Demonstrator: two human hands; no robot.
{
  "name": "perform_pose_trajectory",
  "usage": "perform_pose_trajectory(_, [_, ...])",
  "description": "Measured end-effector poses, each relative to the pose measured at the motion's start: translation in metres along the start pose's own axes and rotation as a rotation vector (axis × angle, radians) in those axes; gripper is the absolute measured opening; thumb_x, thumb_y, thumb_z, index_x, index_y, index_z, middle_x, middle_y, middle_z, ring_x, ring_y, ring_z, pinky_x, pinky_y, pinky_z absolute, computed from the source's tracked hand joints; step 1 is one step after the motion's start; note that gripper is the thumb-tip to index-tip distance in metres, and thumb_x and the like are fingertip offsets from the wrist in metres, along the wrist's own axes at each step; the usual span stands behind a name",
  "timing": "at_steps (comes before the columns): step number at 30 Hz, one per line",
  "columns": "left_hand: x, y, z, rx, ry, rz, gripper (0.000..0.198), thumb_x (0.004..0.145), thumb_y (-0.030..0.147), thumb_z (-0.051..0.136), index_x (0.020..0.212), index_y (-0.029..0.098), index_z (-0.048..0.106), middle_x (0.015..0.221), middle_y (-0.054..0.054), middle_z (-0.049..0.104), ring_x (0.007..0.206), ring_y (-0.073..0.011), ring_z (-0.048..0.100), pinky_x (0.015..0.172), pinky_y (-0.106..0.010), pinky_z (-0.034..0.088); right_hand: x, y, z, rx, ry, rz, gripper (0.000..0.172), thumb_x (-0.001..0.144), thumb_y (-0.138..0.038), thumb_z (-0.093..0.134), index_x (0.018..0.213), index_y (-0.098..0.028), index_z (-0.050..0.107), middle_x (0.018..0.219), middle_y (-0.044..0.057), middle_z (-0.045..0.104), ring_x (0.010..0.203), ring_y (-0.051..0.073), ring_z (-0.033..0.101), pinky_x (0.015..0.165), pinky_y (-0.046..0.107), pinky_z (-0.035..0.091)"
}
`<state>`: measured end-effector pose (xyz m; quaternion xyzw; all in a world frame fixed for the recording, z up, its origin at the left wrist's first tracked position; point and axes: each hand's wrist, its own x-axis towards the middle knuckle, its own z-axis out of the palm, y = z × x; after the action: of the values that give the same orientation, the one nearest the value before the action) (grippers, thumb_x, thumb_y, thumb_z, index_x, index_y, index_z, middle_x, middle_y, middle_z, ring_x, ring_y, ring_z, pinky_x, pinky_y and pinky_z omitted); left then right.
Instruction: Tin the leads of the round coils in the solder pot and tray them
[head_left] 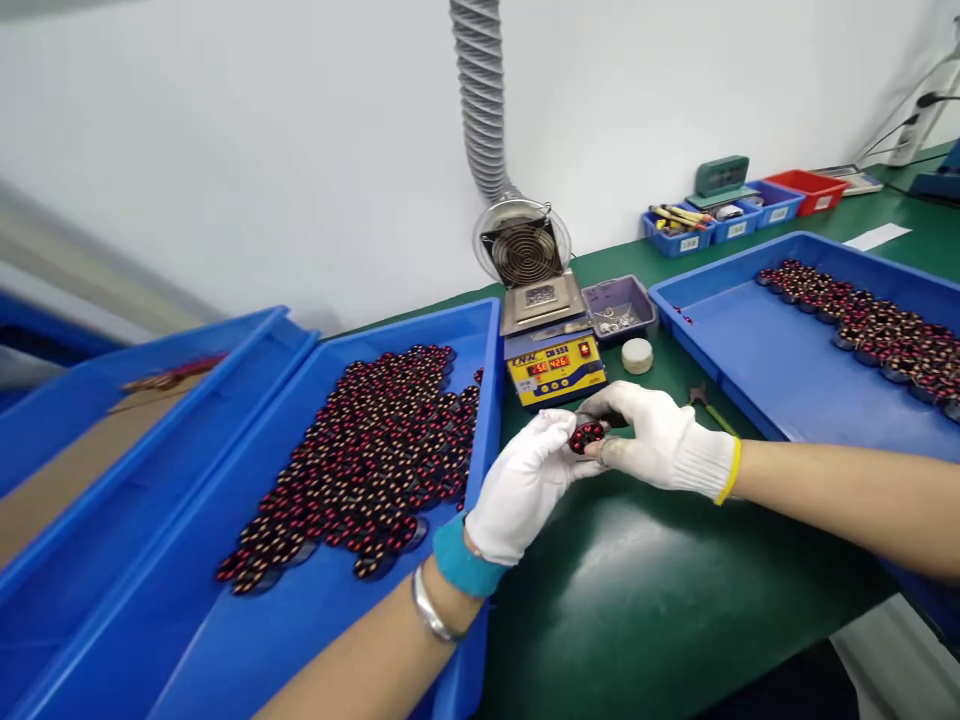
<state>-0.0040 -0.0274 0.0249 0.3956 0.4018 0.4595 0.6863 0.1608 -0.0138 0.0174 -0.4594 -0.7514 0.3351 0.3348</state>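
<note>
A small round motor stator, black with red windings, is gripped by both hands above the green bench. My left hand, in a white glove with a teal cuff, closes its fingers on the stator's left side. From the right, my right hand, in a white knit glove with a yellow hem, pinches it with thumb and fingers. Part of the stator is hidden by the gloves. Just beyond the hands stands a yellow and blue solder pot with a red digital display.
Many similar stators fill the left blue tray. More lie in the right blue tray. Green-handled cutters, a round white tin and a grey bin sit nearby. An exhaust hose hangs behind the pot.
</note>
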Motion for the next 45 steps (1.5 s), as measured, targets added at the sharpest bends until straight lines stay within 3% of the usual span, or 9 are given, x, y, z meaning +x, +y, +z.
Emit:
perform_pose_trajectory(6, [-0.011,-0.007,-0.002,0.47,0.127,0.105,0.034,0.069,0.022,0.074,0.098,0.017,0.056,0.096,-0.002,0.064,0.086,-0.016,0.064,0.078,-0.03,0.053,0.008,0.01,0.003,-0.106,-0.024,-0.069,0.03,0.074,-0.016,0.065,0.105,-0.019,0.065,0.101,0.002,0.064,0.094,0.018,0.06,0.081,0.029,0.049])
perform_pose_trajectory(10, [-0.009,-0.009,-0.002,0.394,0.205,0.182,0.029,0.068,0.022,0.074,0.091,0.016,0.058,0.091,-0.002,0.066,0.09,-0.017,0.064,0.084,-0.031,0.052,0.007,0.006,-0.001,-0.117,-0.04,-0.111,0.036,0.077,-0.019,0.065,0.113,-0.02,0.063,0.108,0.001,0.064,0.098,0.017,0.06,0.084,0.027,0.049])
perform_pose_trajectory(16, [-0.002,-0.007,-0.007,0.19,0.225,0.089,0.038,0.068,0.024,0.077,0.098,0.012,0.056,0.092,-0.004,0.066,0.081,-0.0177,0.068,0.08,-0.035,0.057,0.0,0.0,-0.013,-0.392,-0.068,-0.1,0.028,0.084,-0.033,0.06,0.111,-0.027,0.064,0.106,-0.002,0.064,0.094,0.02,0.062,0.07,0.028,0.047])
perform_pose_trajectory(22, [-0.005,-0.005,-0.003,0.226,0.202,0.064,0.038,0.069,0.023,0.077,0.101,0.011,0.06,0.091,-0.005,0.068,0.078,-0.0158,0.068,0.075,-0.03,0.059,-0.001,-0.001,-0.011,-0.453,-0.054,-0.175,0.049,0.085,-0.033,0.059,0.133,-0.026,0.047,0.125,0.0,0.055,0.101,0.019,0.059,0.076,0.028,0.047])
perform_pose_trajectory(28, [-0.007,-0.009,-0.001,0.246,0.214,0.09,0.037,0.068,0.023,0.078,0.098,0.01,0.06,0.088,-0.004,0.069,0.076,-0.0159,0.069,0.074,-0.03,0.059,-0.001,-0.008,-0.021,-0.634,-0.125,-0.124,0.026,0.089,-0.037,0.054,0.108,-0.023,0.064,0.097,0.003,0.065,0.086,0.02,0.061,0.068,0.027,0.042])
perform_pose_trajectory(32, [-0.005,-0.008,-0.004,0.241,0.264,0.099,0.04,0.068,0.024,0.078,0.1,0.01,0.058,0.087,-0.006,0.07,0.073,-0.0168,0.069,0.076,-0.033,0.058,0.002,-0.008,-0.028,-0.511,-0.136,0.046,0.014,0.082,-0.034,0.059,0.086,-0.025,0.068,0.082,-0.002,0.066,0.073,0.017,0.061,0.056,0.023,0.038])
perform_pose_trajectory(35, [-0.005,-0.007,-0.005,0.26,0.258,0.106,0.04,0.068,0.026,0.077,0.1,0.01,0.058,0.087,-0.007,0.07,0.074,-0.0178,0.069,0.077,-0.035,0.058,0.006,-0.001,-0.024,-0.319,-0.11,0.142,0.023,0.078,-0.032,0.064,0.1,-0.025,0.068,0.089,0.0,0.067,0.079,0.018,0.061,0.062,0.024,0.044])
perform_pose_trajectory(39, [-0.008,-0.01,-0.002,0.347,0.218,0.171,0.036,0.067,0.025,0.077,0.098,0.013,0.062,0.095,-0.006,0.071,0.086,-0.0193,0.068,0.084,-0.034,0.055,0.007,0.008,-0.01,-0.037,-0.161,0.063,0.049,0.08,-0.027,0.065,0.128,-0.022,0.055,0.106,0.003,0.065,0.087,0.017,0.062,0.075,0.026,0.05])
perform_pose_trajectory(45, [-0.013,-0.013,0.001,0.579,0.223,0.23,0.025,0.072,0.026,0.07,0.096,0.02,0.069,0.094,-0.003,0.073,0.088,-0.0194,0.068,0.082,-0.029,0.053,-0.001,0.0,-0.014,-0.154,-0.099,-0.075,0.03,0.08,-0.019,0.064,0.11,-0.022,0.066,0.104,0.0,0.065,0.095,0.017,0.061,0.086,0.027,0.049])
